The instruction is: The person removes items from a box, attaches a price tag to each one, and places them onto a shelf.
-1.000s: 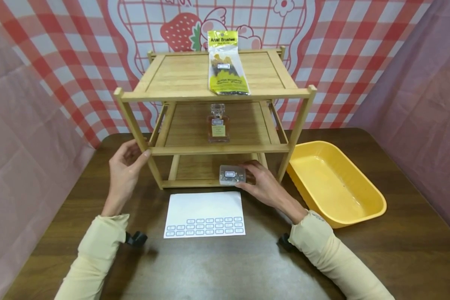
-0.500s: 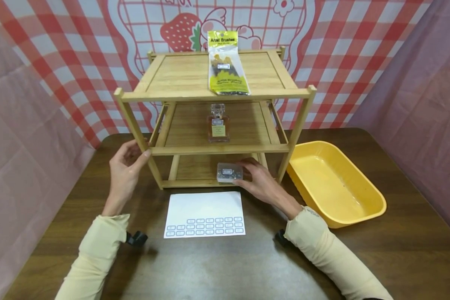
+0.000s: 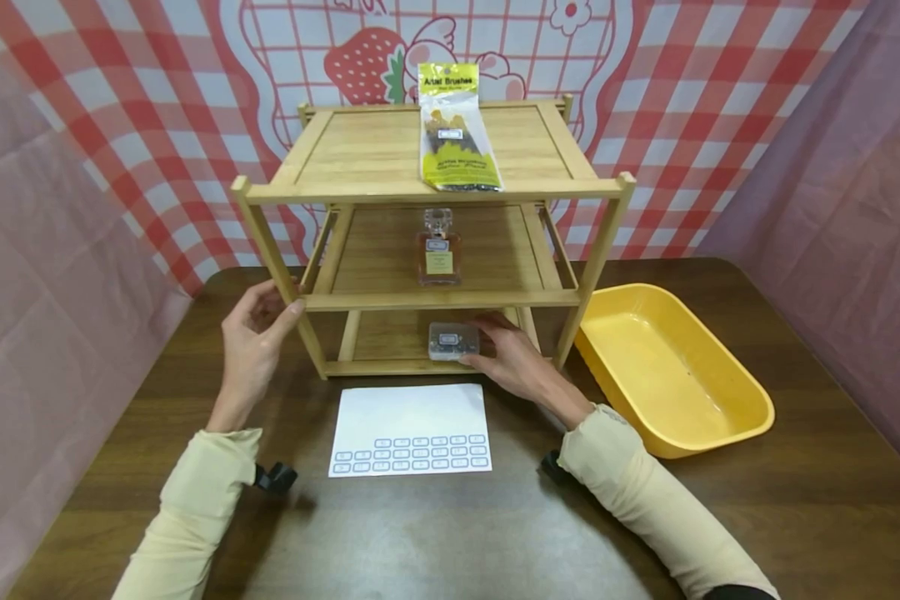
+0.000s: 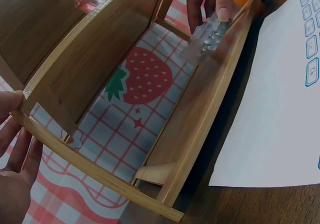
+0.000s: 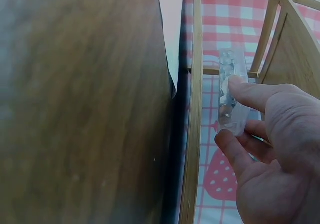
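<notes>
Right hand (image 3: 513,360) pinches our small clear plastic box (image 3: 453,341) at the bamboo rack (image 3: 435,298)'s bottom shelf; left hand (image 3: 255,333) grips its post. Clipping the front rail could drop it.

Dark wood table (image 3: 435,533) carries a three-tier bamboo shelf (image 3: 360,158), a white label sheet (image 3: 408,421) just in front of it, and a yellow tub (image 3: 750,400) to the right. Top tier: yellow brush pack (image 3: 456,129). Middle tier: glass perfume bottle (image 3: 438,248). Both sit near the front edge
</notes>
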### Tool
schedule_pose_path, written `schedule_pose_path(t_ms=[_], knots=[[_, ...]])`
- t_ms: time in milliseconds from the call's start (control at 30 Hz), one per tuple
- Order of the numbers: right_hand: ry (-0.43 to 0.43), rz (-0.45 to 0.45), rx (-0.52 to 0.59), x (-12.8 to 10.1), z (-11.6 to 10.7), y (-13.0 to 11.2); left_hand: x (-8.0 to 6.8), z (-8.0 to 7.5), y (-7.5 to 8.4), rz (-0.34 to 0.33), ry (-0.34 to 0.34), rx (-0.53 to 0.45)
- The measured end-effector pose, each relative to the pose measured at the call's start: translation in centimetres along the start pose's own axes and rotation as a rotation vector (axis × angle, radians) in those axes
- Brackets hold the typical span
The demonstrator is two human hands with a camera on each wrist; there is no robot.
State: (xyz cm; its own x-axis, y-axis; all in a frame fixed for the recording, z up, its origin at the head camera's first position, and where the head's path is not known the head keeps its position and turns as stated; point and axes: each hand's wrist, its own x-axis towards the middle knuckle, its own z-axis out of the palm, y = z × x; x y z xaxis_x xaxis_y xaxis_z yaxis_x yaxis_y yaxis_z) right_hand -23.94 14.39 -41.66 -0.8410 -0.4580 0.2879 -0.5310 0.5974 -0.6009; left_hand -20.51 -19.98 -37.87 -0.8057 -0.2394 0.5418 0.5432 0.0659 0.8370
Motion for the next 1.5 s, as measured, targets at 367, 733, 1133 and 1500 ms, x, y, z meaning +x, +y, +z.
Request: schedule_pose_path(t_ms=[367, 733, 1133, 1500], knots=[[-0.011, 0.005, -0.022, 0.9, 0.4, 0.4, -0.1, 0.1, 0.0, -0.003, -0.001, 0.015], [-0.014, 0.009, -0.024, 1.4, 0.9, 0.6, -0.1, 0.1, -0.1, -0.003, -0.004, 0.001], [-0.041, 0.023, -0.015, 2.0, 1.2, 0.5, -0.2, 0.0, 0.0, -0.010, -0.002, 0.018], [-0.061, 0.035, 0.006, 2.3, 1.4, 0.7, -0.1, 0.0, 0.0, 0.006, -0.006, 0.013]])
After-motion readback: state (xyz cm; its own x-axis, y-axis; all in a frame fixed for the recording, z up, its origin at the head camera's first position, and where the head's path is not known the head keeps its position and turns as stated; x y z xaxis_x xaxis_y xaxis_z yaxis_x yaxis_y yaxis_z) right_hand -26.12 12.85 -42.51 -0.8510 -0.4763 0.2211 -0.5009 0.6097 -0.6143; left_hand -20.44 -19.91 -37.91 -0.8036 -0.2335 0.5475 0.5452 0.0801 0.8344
